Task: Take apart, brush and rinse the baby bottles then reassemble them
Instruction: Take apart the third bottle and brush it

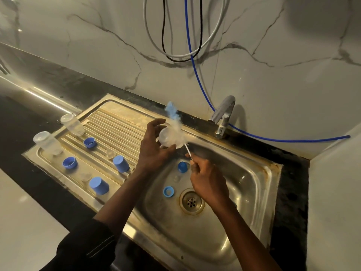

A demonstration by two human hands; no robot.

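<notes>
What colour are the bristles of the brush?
The brush bristles are white near the handle and blue at the tip; the head view shows this best.

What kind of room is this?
Most likely a kitchen. There is a steel sink with a ribbed draining board set into a dark countertop, and a tap by the marble-look wall.

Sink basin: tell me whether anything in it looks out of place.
A blue cap, a blue ring and a clear teat lie loose in the basin near the drain, while the other parts stand on the drainboard. Nothing looks damaged.
</notes>
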